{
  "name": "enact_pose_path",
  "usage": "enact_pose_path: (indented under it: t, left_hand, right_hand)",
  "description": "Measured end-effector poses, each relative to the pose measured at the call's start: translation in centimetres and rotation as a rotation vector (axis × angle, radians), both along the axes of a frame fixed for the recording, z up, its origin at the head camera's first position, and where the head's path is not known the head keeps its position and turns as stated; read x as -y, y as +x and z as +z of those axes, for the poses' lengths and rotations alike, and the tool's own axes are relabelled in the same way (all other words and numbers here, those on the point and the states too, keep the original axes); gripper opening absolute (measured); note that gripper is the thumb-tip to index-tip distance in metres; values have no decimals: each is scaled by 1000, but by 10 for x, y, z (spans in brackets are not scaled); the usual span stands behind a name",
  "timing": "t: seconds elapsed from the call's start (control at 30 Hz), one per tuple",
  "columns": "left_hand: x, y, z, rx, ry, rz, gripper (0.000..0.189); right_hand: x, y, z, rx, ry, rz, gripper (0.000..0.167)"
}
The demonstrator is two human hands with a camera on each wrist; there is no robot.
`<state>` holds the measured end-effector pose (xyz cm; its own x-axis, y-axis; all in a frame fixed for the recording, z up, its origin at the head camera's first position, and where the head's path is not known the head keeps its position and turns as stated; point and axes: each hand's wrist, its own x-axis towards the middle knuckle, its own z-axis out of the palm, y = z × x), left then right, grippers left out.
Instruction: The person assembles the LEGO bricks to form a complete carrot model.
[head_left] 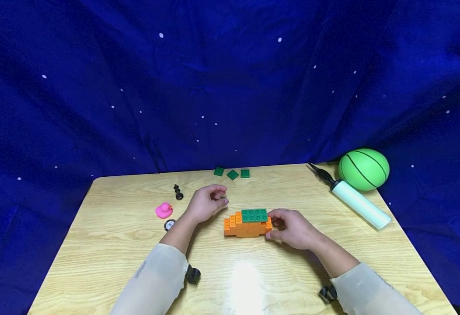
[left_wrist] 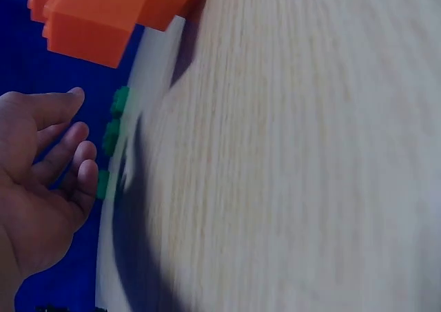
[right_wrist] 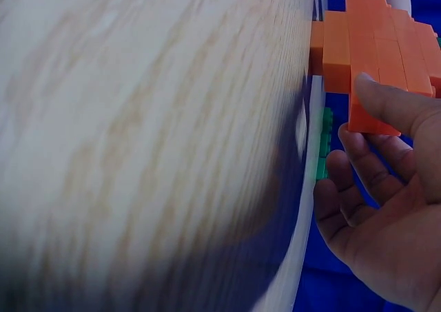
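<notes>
A stepped model of orange building bricks (head_left: 247, 229), with green building bricks (head_left: 254, 215) on its top right, stands on the table in front of the person. My right hand (head_left: 294, 229) pinches the model's right end. In the right wrist view its thumb (right_wrist: 389, 102) lies along the orange side, with the fingers on the far side. To the left of the model, my left hand (head_left: 208, 203) hovers with fingers loosely bent and nothing in them. Beyond it, three loose green bricks (head_left: 232, 175) lie by the table's back edge.
Left of the left hand are a black chess piece (head_left: 178, 192), a pink rubber duck (head_left: 164, 210) and a round black-and-white chip (head_left: 169, 225). A green ball (head_left: 364, 169) and a hand pump (head_left: 360, 204) occupy the back right. A blue curtain (head_left: 230, 87) hangs behind the table (head_left: 108, 245).
</notes>
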<state>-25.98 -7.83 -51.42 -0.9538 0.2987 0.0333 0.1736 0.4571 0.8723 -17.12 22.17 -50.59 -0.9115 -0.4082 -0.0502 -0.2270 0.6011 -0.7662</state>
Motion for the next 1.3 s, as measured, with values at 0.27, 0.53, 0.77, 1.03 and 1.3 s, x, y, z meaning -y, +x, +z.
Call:
enact_pose_path:
  t: [0.27,0.53,0.77,1.03,1.3]
  left_hand:
    - [-16,-18,-6,-35,-56,53,36]
    - [-28,-36,-17,-97,-189,70,37]
    - [-36,-49,-19,-141,-256,94,45]
    - [-39,-60,-19,-133,-341,118,53]
    - [-45,-65,-18,-81,-441,149,56]
  right_hand:
    - [-3,1,-2,-7,-4,-7,32]
    - [-3,1,-1,-7,-2,-6,34]
    - [-3,1,0,-3,0,-6,35]
    - [-2,1,1,-15,-2,2,31]
    - [2,0,2,-15,-3,16,31]
